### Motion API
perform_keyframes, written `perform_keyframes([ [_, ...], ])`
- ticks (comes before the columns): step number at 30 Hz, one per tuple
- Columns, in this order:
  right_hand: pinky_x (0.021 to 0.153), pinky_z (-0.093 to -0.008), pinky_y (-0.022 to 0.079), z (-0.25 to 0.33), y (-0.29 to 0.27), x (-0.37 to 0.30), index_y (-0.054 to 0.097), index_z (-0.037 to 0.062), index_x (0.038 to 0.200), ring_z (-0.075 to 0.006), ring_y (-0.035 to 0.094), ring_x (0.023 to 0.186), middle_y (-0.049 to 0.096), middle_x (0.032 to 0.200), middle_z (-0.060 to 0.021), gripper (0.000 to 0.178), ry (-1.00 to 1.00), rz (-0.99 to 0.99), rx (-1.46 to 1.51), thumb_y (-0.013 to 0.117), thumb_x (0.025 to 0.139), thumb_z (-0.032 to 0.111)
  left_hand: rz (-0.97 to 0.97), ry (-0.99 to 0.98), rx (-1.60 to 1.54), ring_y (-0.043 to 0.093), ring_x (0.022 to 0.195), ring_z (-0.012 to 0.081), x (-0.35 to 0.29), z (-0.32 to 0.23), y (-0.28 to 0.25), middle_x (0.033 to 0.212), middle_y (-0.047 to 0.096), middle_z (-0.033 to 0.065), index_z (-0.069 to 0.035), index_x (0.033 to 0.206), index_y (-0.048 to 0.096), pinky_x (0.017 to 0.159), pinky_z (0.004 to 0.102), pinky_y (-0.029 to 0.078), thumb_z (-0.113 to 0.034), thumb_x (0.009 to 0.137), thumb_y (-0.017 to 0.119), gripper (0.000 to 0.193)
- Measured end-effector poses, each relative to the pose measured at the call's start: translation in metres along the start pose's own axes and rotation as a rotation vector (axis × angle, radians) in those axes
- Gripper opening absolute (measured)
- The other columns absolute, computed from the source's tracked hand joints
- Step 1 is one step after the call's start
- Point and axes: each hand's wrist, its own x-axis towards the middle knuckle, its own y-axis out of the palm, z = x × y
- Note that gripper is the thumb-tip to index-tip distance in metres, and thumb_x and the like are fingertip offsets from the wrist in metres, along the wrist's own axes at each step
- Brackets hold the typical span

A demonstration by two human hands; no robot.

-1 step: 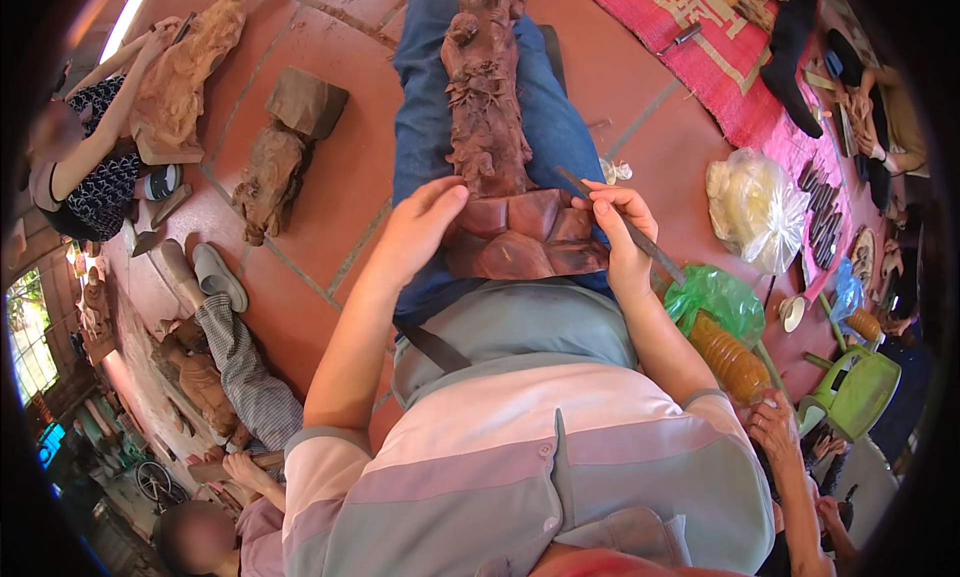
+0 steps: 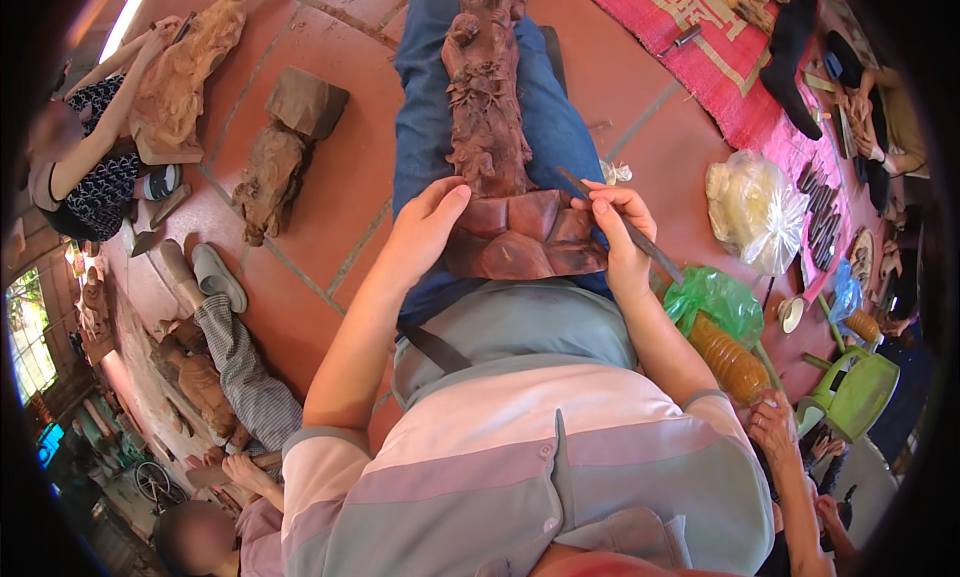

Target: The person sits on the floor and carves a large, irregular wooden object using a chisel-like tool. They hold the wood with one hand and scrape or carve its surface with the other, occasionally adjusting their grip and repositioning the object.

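Reddish wooden statue (image 2: 488,117), seen in the head view, lies lengthwise on the person's jeans (image 2: 560,137), figure pointing away along the legs and rock-like base (image 2: 525,242) nearest the waist. Lying in the lap this way, it probably gets support along its length, with the base within easy reach of both hands.

At the base's upper left corner, the left hand (image 2: 428,227) rests with its thumb uppermost; its other fingers are partly hidden, so I cannot tell how firmly they close. Its place at the side edge suggests steadying. Across, near the upper right corner, the right hand (image 2: 622,227) has its fingers closed around a thin dark tool (image 2: 660,257), held slantwise rather like a pen, likely for fine control. One end points past the base's edge over the jeans, the other toward a green plastic bag (image 2: 715,302); whether it touches wood is unclear.

Left of the legs, on the tiled floor (image 2: 340,192), another carving (image 2: 272,182) lies apart. To the right, a row of dark tools (image 2: 822,217) sits on a pink cloth (image 2: 768,137), perhaps spread out for easy picking, beyond a clear plastic bag (image 2: 755,212).
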Motion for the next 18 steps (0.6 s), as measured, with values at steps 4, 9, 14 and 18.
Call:
perform_keyframes([
  [4,0.085,-0.0258,0.048,-0.004,0.017,-0.002,0.059,-0.0009,0.098,-0.0137,0.063,0.091,0.060,0.114,-0.0138,0.009,0.035,-0.028,-0.019,0.056,0.090,0.003,0.002,-0.046,-0.010,0.051,0.097,0.0098,-0.001,-0.021,-0.007,0.100,0.059,0.0027,0.001,0.116,0.056,0.084,0.0243,0.041,-0.031,0.094,0.053,0.039],
  [9,0.088,-0.0268,0.046,-0.021,0.027,-0.007,0.059,0.0001,0.098,-0.0140,0.061,0.093,0.061,0.112,-0.0120,0.010,0.108,-0.040,0.074,0.057,0.091,0.006,-0.121,0.330,0.345,0.053,0.088,0.0135,0.002,0.003,-0.016,0.101,0.058,0.0053,0.000,0.110,0.057,0.080,0.0250,0.043,-0.030,0.086,0.064,0.040],
  [14,0.087,-0.0274,0.046,-0.021,0.022,-0.004,0.058,-0.0001,0.099,-0.0143,0.062,0.093,0.061,0.113,-0.0128,0.011,0.086,-0.034,0.049,0.056,0.091,0.007,-0.123,0.269,0.025,0.052,0.103,0.0264,0.003,0.003,-0.002,0.108,0.055,0.0143,0.000,0.113,0.055,0.089,0.0347,0.043,-0.029,0.080,0.070,0.047],
  [18,0.087,-0.0272,0.046,-0.022,0.019,-0.004,0.058,0.0003,0.099,-0.0136,0.061,0.092,0.061,0.113,-0.0123,0.011,0.103,-0.036,0.042,0.056,0.091,0.007,-0.124,0.336,0.194,0.052,0.106,0.0267,0.000,0.006,-0.005,0.108,0.054,0.0144,0.000,0.114,0.054,0.089,0.0350,0.044,-0.029,0.077,0.073,0.051],
])
